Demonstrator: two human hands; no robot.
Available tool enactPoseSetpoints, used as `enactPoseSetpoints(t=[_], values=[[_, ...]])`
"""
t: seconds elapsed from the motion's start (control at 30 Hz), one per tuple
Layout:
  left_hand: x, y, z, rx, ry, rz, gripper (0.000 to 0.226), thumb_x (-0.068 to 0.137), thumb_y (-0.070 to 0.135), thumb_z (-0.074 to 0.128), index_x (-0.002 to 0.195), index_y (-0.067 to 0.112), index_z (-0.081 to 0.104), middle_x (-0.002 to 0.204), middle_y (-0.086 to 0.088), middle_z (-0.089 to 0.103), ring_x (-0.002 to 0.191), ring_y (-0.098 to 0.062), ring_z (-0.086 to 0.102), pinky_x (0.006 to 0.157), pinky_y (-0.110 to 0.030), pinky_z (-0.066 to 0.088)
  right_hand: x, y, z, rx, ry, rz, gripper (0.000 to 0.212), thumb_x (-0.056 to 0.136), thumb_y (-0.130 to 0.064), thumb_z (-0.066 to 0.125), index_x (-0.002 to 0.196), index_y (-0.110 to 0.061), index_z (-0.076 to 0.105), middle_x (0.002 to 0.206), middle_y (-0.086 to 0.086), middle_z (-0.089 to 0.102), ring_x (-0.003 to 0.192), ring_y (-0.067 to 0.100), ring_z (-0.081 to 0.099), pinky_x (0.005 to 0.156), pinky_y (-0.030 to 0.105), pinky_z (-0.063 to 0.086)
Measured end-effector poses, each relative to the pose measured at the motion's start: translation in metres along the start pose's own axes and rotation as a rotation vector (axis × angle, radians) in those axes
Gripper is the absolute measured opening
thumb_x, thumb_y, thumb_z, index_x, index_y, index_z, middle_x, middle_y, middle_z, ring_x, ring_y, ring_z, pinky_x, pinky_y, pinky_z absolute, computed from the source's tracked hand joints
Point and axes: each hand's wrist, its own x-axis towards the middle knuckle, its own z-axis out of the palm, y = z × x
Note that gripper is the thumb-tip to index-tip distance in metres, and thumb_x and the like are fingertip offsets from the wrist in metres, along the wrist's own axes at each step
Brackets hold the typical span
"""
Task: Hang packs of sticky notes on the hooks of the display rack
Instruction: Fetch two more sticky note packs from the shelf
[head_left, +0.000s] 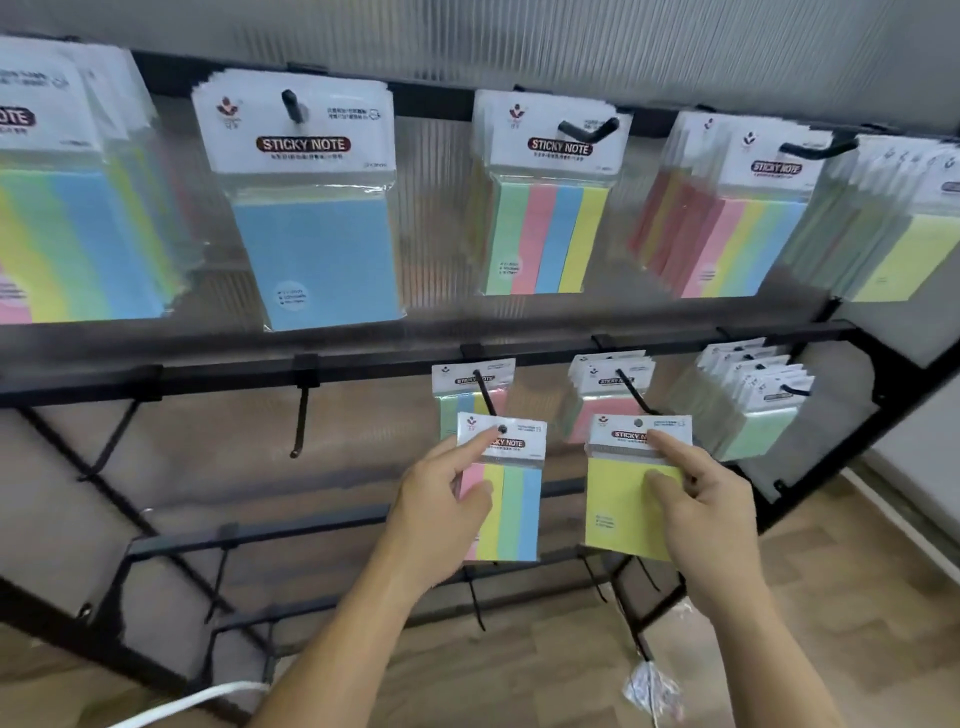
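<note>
My left hand pinches a striped pack of sticky notes, pink, yellow, green and blue. The tip of a middle-row hook shows through the hole in its white header. My right hand holds a yellow pack by its header and front face, just below the neighbouring hook, whose tip lies near the pack's hole. Both hooks carry packs further back. The black display rack has a bare hook to the left on the same bar.
The top row carries full hooks of larger packs, among them a blue pack and a striped pack. Another loaded hook hangs at the right of the middle row. Lower bars hold bare hooks. Crumpled plastic lies on the wooden floor.
</note>
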Motion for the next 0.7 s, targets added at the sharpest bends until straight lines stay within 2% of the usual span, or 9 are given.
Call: enactPoseSetpoints(t=[0.1, 0.17, 0.3, 0.4, 0.53, 0.6, 0.7], values=[[-0.003, 0.002, 0.003, -0.008, 0.020, -0.020, 0.058, 0.096, 0.003, 0.053, 0.126, 0.052, 0.048, 0.121, 0.019, 0.056, 0.109, -0.005, 0.059, 0.086, -0.011, 0.041, 0.010, 0.008, -0.003, 0.058, 0.045, 0.013, 0.042, 0.091, 0.005, 0.053, 0.122, -0.021, 0.065, 0.107, -0.011, 0.064, 0.076, -0.015, 0.057, 0.061, 0.000, 0.039], [-0.003, 0.004, 0.006, -0.001, 0.033, -0.044, 0.056, 0.097, 0.004, 0.053, 0.129, 0.050, 0.046, 0.125, 0.021, 0.054, 0.115, -0.003, 0.057, 0.083, -0.007, 0.041, 0.015, 0.016, -0.006, 0.071, 0.041, 0.022, 0.043, 0.091, 0.004, 0.053, 0.126, -0.019, 0.063, 0.106, -0.015, 0.063, 0.079, -0.011, 0.057, 0.062, -0.001, 0.039], [0.001, 0.010, 0.015, 0.008, 0.097, -0.087, 0.051, 0.098, 0.007, 0.054, 0.139, 0.036, 0.047, 0.124, 0.021, 0.051, 0.110, -0.001, 0.055, 0.063, -0.001, 0.039, 0.027, 0.027, -0.011, 0.071, -0.036, 0.025, 0.043, 0.092, 0.004, 0.052, 0.128, -0.016, 0.062, 0.107, -0.023, 0.061, 0.082, -0.011, 0.058, 0.072, 0.007, 0.043], [0.006, 0.011, 0.023, -0.012, 0.154, -0.120, 0.050, 0.097, 0.007, 0.055, 0.139, 0.034, 0.048, 0.127, 0.016, 0.052, 0.111, -0.005, 0.056, 0.068, -0.009, 0.046, 0.037, 0.031, -0.017, 0.085, -0.068, 0.007, 0.043, 0.092, 0.005, 0.052, 0.127, -0.017, 0.063, 0.108, -0.018, 0.064, 0.077, -0.013, 0.057, 0.068, 0.004, 0.043], [0.012, 0.011, 0.028, -0.023, 0.214, -0.145, 0.052, 0.096, 0.007, 0.056, 0.141, 0.030, 0.048, 0.121, 0.025, 0.053, 0.111, -0.002, 0.057, 0.082, -0.022, 0.055, 0.046, 0.031, -0.026, 0.091, -0.121, -0.025, 0.045, 0.091, 0.008, 0.051, 0.126, -0.019, 0.062, 0.105, -0.010, 0.064, 0.073, -0.014, 0.055, 0.065, 0.002, 0.041], [0.015, 0.010, 0.030, -0.030, 0.239, -0.147, 0.052, 0.096, 0.006, 0.056, 0.141, 0.030, 0.048, 0.125, 0.019, 0.055, 0.113, -0.006, 0.058, 0.081, -0.023, 0.055, 0.050, 0.031, -0.028, 0.095, -0.164, -0.036, 0.047, 0.090, 0.011, 0.051, 0.124, -0.020, 0.061, 0.103, -0.008, 0.064, 0.074, -0.013, 0.056, 0.065, 0.003, 0.041], [0.020, 0.006, 0.032, 0.015, 0.275, -0.146, 0.051, 0.096, 0.005, 0.055, 0.141, 0.029, 0.050, 0.131, 0.010, 0.056, 0.116, -0.012, 0.058, 0.075, -0.013, 0.047, 0.055, 0.031, -0.029, 0.080, -0.219, -0.061, 0.048, 0.090, 0.012, 0.051, 0.122, -0.023, 0.058, 0.099, -0.011, 0.063, 0.070, -0.012, 0.057, 0.062, 0.004, 0.041]])
